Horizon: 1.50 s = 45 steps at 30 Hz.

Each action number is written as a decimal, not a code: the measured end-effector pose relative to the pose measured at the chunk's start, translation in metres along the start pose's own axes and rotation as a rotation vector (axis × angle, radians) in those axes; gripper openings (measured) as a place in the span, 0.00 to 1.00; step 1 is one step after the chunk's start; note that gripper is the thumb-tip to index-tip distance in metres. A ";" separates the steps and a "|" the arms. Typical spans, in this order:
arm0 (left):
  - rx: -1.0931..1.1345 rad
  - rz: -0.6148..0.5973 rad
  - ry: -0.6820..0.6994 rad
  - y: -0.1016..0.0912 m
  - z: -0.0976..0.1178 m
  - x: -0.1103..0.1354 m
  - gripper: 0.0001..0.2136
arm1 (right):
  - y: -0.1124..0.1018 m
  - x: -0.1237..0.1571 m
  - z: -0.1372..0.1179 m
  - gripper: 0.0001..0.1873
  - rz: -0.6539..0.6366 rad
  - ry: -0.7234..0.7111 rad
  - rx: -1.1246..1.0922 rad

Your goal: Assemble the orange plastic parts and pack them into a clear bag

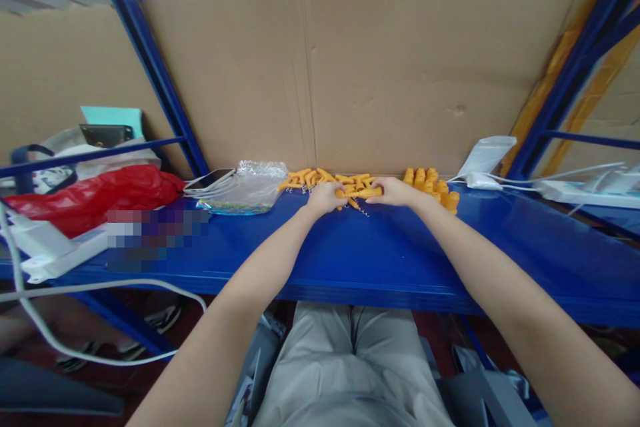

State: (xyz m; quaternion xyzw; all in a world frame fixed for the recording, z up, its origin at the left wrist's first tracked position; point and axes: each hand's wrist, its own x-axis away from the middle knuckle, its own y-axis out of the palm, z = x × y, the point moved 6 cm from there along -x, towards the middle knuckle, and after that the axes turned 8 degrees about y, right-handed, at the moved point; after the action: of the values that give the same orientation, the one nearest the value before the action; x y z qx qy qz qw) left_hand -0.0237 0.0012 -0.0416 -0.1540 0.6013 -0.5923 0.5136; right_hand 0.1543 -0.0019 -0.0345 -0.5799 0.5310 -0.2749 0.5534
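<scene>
My left hand [327, 197] is closed round a small orange piece [341, 193], mostly hidden by the fingers. Between thumb and fingers, my right hand [394, 192] grips an orange tube-shaped piece [371, 193], close to the left hand. Whether the two pieces touch I cannot make out. Behind and beside the hands lies a pile of orange corkscrews [306, 178] with bare metal spirals. One corkscrew spiral [361, 209] points toward me just below the hands. Several orange sleeves [429, 181] stand grouped behind my right wrist.
The blue shelf [370, 260] ends at a front edge above my lap. A bubble-wrap bag [247, 190], a phone-like device [213, 178] and a red plastic bag [105, 197] lie left. White power strips [75, 250] and cables flank both sides. Cardboard [380, 73] walls the back.
</scene>
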 end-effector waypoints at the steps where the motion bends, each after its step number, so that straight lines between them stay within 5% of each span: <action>1: 0.025 0.000 0.000 0.001 -0.001 -0.001 0.15 | 0.001 0.001 -0.009 0.15 0.031 -0.028 0.134; 4: 0.109 0.008 -0.011 0.005 -0.002 -0.002 0.15 | 0.000 0.008 -0.031 0.13 0.095 -0.034 0.428; 8: 0.195 0.024 -0.023 0.007 -0.001 -0.003 0.15 | -0.002 0.016 -0.045 0.18 0.120 0.035 0.560; 19: 0.170 -0.032 -0.038 0.006 0.005 -0.001 0.13 | 0.005 0.017 -0.049 0.20 0.110 0.105 0.530; 34: -0.209 0.030 0.163 -0.005 0.029 0.006 0.12 | 0.013 0.017 -0.032 0.23 -0.001 0.200 0.483; 39: -0.162 0.057 0.128 -0.006 0.035 0.007 0.12 | 0.009 0.015 -0.026 0.23 -0.066 0.179 0.499; 45: 0.085 0.066 0.005 0.003 0.016 -0.001 0.12 | 0.000 0.018 -0.034 0.20 0.045 0.117 0.567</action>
State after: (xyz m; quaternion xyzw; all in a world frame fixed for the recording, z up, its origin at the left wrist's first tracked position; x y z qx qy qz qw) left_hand -0.0087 -0.0061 -0.0401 -0.1107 0.5817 -0.6002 0.5376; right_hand 0.1284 -0.0304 -0.0310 -0.3733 0.4769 -0.4328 0.6677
